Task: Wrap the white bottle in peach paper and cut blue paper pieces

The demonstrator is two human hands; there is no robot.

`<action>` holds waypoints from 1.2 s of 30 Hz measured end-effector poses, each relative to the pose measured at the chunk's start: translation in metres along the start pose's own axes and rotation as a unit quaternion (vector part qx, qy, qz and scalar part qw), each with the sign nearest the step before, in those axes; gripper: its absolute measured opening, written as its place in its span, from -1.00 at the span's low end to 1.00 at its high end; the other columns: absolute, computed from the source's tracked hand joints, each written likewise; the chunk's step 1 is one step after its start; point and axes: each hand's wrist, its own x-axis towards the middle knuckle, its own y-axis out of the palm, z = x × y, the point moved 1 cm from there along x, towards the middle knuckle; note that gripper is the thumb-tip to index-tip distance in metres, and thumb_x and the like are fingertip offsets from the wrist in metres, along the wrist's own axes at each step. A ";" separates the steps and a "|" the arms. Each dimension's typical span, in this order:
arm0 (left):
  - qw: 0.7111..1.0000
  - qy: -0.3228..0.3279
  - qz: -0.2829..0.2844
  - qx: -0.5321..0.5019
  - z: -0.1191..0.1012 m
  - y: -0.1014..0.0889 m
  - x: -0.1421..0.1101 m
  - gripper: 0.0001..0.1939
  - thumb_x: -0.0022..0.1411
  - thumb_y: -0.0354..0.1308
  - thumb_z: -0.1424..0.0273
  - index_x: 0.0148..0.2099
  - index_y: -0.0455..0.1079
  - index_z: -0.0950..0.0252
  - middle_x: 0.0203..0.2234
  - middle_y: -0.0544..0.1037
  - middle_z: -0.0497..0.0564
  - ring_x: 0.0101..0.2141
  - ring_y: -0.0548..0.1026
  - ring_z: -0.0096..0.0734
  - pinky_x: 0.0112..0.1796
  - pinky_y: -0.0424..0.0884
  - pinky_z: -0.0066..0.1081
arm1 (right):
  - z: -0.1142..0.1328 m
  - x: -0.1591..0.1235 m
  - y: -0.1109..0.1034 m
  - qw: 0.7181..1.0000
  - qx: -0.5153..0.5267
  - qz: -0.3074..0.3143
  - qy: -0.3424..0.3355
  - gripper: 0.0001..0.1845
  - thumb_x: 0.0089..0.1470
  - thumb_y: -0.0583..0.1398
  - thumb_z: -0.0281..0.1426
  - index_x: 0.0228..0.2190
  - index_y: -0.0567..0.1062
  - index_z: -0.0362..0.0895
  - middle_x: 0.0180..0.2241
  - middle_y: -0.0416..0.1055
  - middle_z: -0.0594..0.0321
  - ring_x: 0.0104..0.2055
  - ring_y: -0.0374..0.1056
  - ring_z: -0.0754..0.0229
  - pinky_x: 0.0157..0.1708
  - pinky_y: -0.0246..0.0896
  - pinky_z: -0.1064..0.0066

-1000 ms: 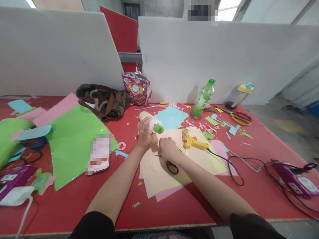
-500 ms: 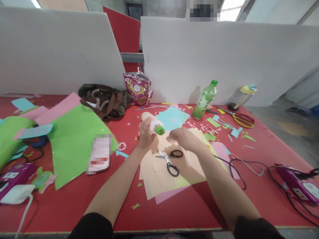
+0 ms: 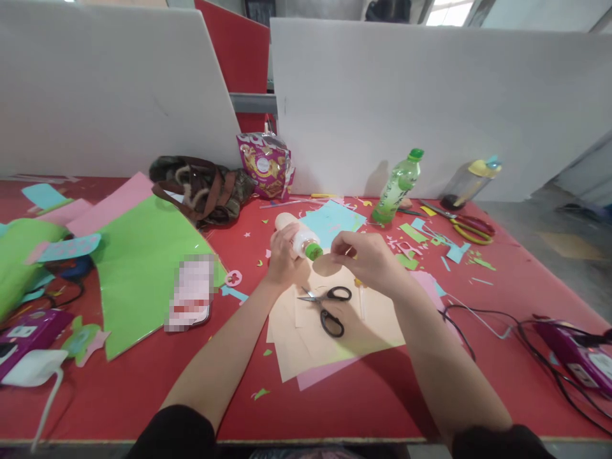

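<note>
My left hand (image 3: 283,255) is wrapped around a white bottle with a green cap (image 3: 305,243), tipped so that the cap points right and down. Just beyond the cap, a rounded beige paper piece (image 3: 327,265) is pinched between the thumb and fingers of my right hand (image 3: 366,258). The cap is at or very near the paper's edge; I cannot tell whether they touch. Below both hands, black-handled scissors (image 3: 316,298) lie with blades slightly apart on stacked beige paper sheets (image 3: 301,354).
Blue paper (image 3: 335,220) and scattered scraps lie behind my hands. A green drink bottle (image 3: 398,188), a clear tumbler (image 3: 471,182) and red-and-yellow-handled scissors (image 3: 471,229) stand or lie at the right rear. Leftward are a phone (image 3: 191,293), a large green sheet (image 3: 138,274) and a camouflage bag (image 3: 205,191).
My right hand has come up and turned, and the beige paper piece now shows in its fingers. The bottle in my left hand has shifted slightly right, its cap nearer that piece.
</note>
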 end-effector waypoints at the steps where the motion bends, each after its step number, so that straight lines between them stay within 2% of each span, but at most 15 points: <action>1: 1.000 -0.001 0.002 0.002 0.000 0.000 0.000 -0.51 0.04 0.08 0.38 0.03 0.03 0.24 -0.12 0.35 0.13 -0.06 0.27 -0.24 -0.06 0.12 -0.18 | 0.000 0.001 0.002 1.000 -0.002 -0.007 -0.002 -0.84 -0.17 0.09 -0.64 -0.58 0.38 -0.18 -0.60 0.33 0.33 -0.53 0.24 0.35 -0.52 0.09 0.54; 5: 1.000 -0.004 0.001 -0.001 0.002 0.001 -0.001 -0.50 0.04 0.07 0.37 0.04 0.01 0.24 -0.11 0.34 0.13 -0.06 0.27 -0.24 -0.06 0.11 -0.18 | 0.001 0.003 0.006 0.999 -0.018 -0.028 -0.022 -0.84 -0.21 0.12 -0.65 -0.64 0.39 -0.19 -0.58 0.34 0.30 -0.51 0.23 0.34 -0.49 0.09 0.53; 12: 1.000 -0.010 0.007 0.003 0.001 0.002 -0.003 -0.44 0.00 0.12 0.37 0.04 0.01 0.27 -0.08 0.33 0.15 -0.04 0.26 -0.23 -0.04 0.09 -0.20 | 0.004 0.004 0.011 0.999 -0.027 -0.045 0.014 -0.88 -0.22 0.15 -0.61 -0.64 0.35 -0.18 -0.63 0.30 0.35 -0.56 0.19 0.36 -0.54 0.02 0.55; 22: 1.000 0.002 0.005 0.004 0.004 0.003 -0.003 -0.46 0.02 0.11 0.36 0.05 0.00 0.24 -0.09 0.33 0.15 -0.05 0.27 -0.22 -0.05 0.09 -0.19 | -0.004 0.006 0.017 0.996 0.003 -0.079 0.045 -0.88 -0.21 0.15 -0.56 -0.64 0.30 -0.16 -0.62 0.30 0.36 -0.56 0.19 0.37 -0.53 0.05 0.54; 36: 1.000 -0.007 0.006 0.012 0.000 0.002 -0.003 -0.47 0.03 0.10 0.38 0.05 0.00 0.22 -0.09 0.33 0.15 -0.05 0.27 -0.23 -0.05 0.10 -0.20 | -0.013 0.009 0.023 0.995 -0.026 -0.090 0.025 -0.91 -0.16 0.13 -0.54 -0.59 0.30 -0.15 -0.58 0.30 0.32 -0.52 0.22 0.32 -0.50 0.09 0.51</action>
